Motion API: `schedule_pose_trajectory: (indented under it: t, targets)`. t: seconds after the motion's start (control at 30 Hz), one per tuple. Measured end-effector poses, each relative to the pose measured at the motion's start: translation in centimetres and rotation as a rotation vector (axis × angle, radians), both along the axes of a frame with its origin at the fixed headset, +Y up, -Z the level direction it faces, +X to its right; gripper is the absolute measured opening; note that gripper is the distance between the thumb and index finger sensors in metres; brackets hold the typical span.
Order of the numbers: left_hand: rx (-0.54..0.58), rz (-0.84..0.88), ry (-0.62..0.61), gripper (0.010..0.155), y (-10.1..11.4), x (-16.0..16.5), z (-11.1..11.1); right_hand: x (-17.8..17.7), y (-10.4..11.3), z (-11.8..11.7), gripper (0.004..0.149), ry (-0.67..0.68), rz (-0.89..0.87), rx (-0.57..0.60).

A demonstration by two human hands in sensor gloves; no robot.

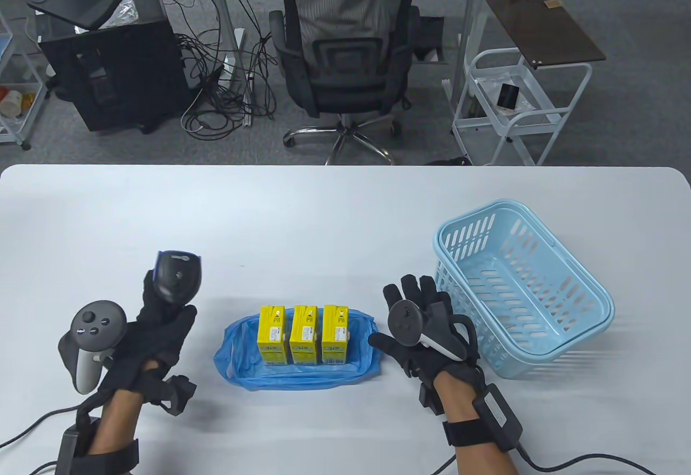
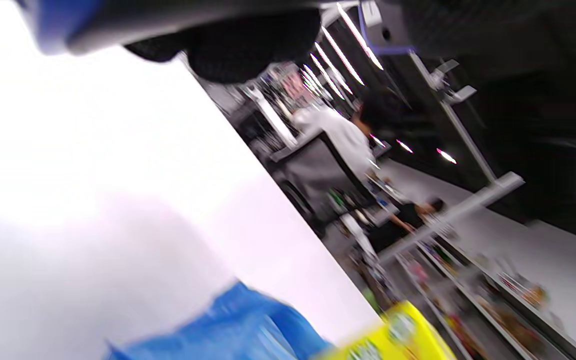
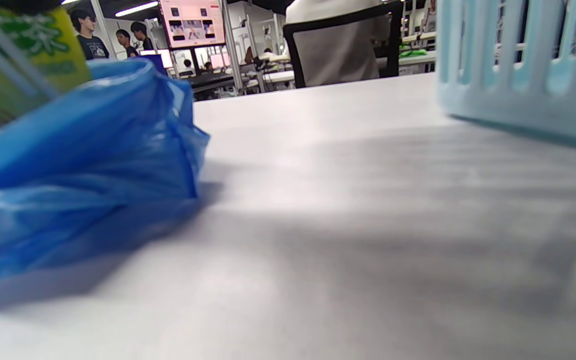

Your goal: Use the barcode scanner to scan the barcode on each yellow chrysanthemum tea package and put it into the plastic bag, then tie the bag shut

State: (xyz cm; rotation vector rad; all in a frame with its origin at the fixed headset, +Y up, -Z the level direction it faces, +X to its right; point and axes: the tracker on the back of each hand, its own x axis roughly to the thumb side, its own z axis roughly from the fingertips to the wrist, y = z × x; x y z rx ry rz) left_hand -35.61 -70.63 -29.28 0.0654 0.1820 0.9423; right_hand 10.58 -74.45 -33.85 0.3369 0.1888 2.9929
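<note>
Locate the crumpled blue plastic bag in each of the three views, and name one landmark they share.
Table view: blue plastic bag lower centre, between the hands.
Left wrist view: bottom edge, blurred.
Right wrist view: left side.
Shared landmark: yellow tea packages in it.

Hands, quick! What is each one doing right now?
Left hand: holding the dark handheld barcode scanner.
Right hand: open, holding nothing.
</note>
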Motion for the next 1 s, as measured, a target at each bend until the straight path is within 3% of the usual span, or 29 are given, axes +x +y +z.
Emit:
schedule_pose_trajectory:
  t: [0.2,0.33,0.43,0.77,1.0]
  targets:
    - [-0.138,-0.232,0.325,0.088,-2.2,-1.4,-0.8,0.0,0.0,0.1,0.09,0.002,-0.01,0.006]
    - [-0.325,-0.457,0.412,0.087,-4.3,-1.8,-1.9,0.1,0.0,0.1,0.09,0.0,-0.007,0.004]
    - [-0.408,-0.53,0.473,0.086,-5.2,-2.7,-2.1,0.1,0.0,0.1,0.09,0.0,-0.009,0.002]
    - [-0.6,-0.54,0.512,0.09,-7.0,-4.8,-1.6,0.2,-0.2,0.3,0.091,0.0,-0.022,-0.024]
    - [-0.586,-0.518,0.499,0.096,-6.6,-4.6,-1.3,0.4,0.4,0.4,0.091,-0.004,-0.059,-0.006]
